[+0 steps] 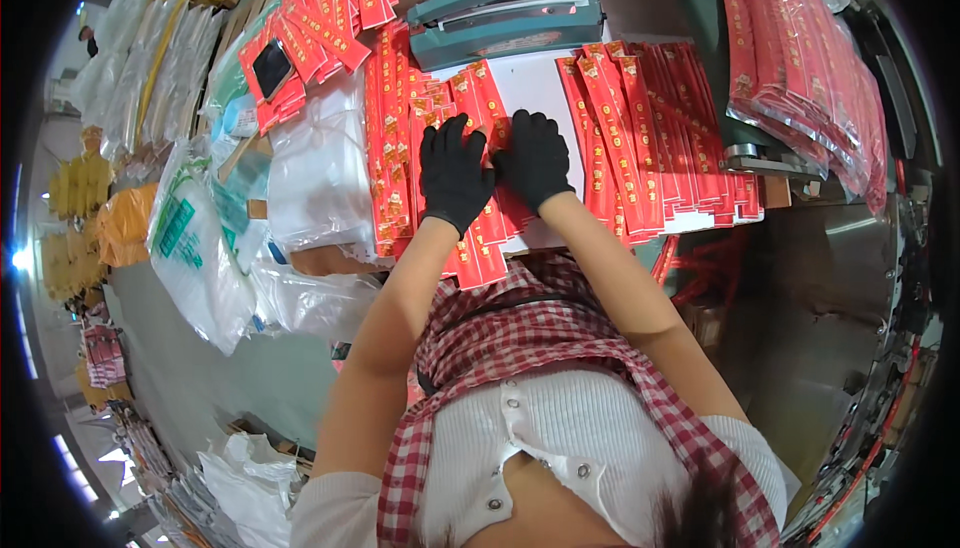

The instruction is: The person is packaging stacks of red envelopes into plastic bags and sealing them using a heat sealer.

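Both my hands wear black gloves and work close together over long, narrow red printed packets. My left hand (455, 173) lies on a row of red packets (485, 258), its fingers stretched forward and a little apart. Beside it, my right hand (535, 160) has its fingers bunched and bent down at the edge of the same row, on a white board (522, 78). Whatever its fingertips grip is hidden beneath the glove. Another spread of red packets (620, 138) fans out to the right of my right hand.
A teal bar sealer (505, 33) stands behind the board. A dark phone (272, 70) rests on more packets at far left. Clear bags (320, 168) are stacked left of the board. Plastic-wrapped red packets (800, 68) lie at right; yellow bundles (80, 183) are farther left.
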`<action>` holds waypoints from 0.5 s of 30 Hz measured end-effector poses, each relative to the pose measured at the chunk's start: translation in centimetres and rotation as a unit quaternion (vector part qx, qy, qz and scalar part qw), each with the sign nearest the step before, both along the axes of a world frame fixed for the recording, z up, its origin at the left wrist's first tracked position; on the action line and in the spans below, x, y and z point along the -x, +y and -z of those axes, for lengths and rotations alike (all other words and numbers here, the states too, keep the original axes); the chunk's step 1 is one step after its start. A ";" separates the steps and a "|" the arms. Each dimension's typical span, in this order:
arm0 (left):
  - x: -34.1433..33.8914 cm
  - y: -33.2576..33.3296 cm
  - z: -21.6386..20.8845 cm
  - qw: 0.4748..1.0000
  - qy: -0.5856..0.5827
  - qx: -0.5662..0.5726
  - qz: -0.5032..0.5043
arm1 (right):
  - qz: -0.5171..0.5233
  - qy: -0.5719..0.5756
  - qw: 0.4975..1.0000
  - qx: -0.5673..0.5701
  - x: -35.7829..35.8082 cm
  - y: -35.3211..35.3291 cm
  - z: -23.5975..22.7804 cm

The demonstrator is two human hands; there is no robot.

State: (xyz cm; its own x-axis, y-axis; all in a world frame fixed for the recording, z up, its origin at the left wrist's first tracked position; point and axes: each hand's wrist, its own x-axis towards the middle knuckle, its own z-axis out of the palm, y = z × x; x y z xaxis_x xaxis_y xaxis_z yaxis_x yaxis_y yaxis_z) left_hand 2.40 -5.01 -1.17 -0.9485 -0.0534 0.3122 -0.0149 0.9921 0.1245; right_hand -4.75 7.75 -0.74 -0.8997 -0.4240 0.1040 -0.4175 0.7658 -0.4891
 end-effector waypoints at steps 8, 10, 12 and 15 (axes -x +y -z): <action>-0.4 -0.1 -0.2 1.000 -0.016 -0.016 -0.006 | 0.024 -0.076 0.997 -0.021 1.8 1.4 -0.4; -0.3 -0.3 -0.2 1.000 -0.016 -0.017 -0.007 | 0.021 -0.068 0.997 -0.013 2.0 1.8 0.0; -0.3 -0.2 0.0 1.000 -0.015 -0.018 -0.012 | 0.013 -0.062 0.998 -0.005 2.0 2.0 0.0; -0.2 -0.3 0.2 1.000 -0.003 -0.023 -0.008 | 0.046 -0.140 0.989 -0.002 1.7 1.8 -1.4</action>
